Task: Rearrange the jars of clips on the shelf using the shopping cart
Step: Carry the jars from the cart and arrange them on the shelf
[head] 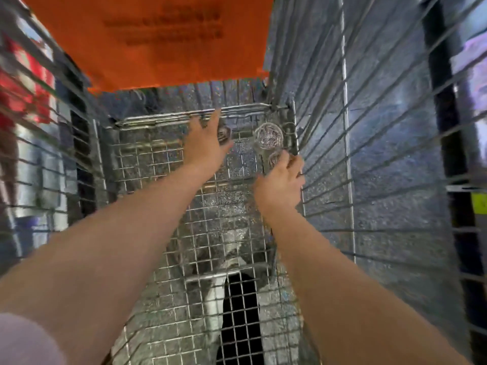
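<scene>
Jars stood at the cart's far end, upper middle of the frame. The right hand gripped a clear jar. The left hand, fingers straight, was just beside a second jar. Writing on the orange flap was too blurred to read.
</scene>
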A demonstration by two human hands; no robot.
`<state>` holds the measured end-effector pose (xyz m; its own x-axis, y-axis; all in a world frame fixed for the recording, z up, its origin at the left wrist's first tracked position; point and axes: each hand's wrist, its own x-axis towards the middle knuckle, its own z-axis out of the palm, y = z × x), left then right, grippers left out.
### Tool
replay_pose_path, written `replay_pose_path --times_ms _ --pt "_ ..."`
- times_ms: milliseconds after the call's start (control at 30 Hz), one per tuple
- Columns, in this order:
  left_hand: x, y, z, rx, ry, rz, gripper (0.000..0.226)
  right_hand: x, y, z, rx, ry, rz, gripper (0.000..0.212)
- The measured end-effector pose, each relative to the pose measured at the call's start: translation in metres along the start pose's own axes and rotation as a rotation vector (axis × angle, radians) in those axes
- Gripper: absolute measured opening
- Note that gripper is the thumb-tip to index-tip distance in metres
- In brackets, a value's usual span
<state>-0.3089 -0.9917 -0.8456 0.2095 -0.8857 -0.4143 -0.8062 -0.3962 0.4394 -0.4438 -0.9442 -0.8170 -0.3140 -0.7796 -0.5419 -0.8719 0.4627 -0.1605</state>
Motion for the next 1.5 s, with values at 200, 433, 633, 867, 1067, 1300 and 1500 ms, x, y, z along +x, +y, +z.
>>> replay_pose_path --times_ms 200,433,633,867,1067,1300,1500 --pt "-0.038 0.001 0.010 0.038 -0.041 -0.079 0.066 0.014 0.000 -0.004 -0.081 0.044 -0.063 0.059" --pt "-0.105 0.008 0.009 -0.170 -0.042 -0.246 0.060 -0.037 0.001 -0.011 0.158 -0.190 0.015 0.055" --pt "-0.147 0.030 -0.024 -0.462 0.238 -0.390 0.055 -0.079 -0.003 -0.046 0.489 -0.129 -0.041 0.065" --pt "-0.232 0.073 -0.081 -0.935 0.617 -0.591 0.056 -0.160 -0.006 -0.126 0.934 -0.253 -0.195 0.047" --pt "-0.344 0.112 -0.147 -1.224 0.915 -0.576 0.066 -0.250 0.016 -0.209 0.842 -0.409 -0.662 0.077" --pt "-0.492 0.141 -0.209 -1.523 1.037 -0.362 0.078 -0.368 0.037 -0.276 0.648 -0.623 -1.066 0.045" --pt "-0.619 0.123 -0.256 -1.473 1.124 -0.230 0.055 -0.482 0.046 -0.303 0.659 -0.769 -1.368 0.036"
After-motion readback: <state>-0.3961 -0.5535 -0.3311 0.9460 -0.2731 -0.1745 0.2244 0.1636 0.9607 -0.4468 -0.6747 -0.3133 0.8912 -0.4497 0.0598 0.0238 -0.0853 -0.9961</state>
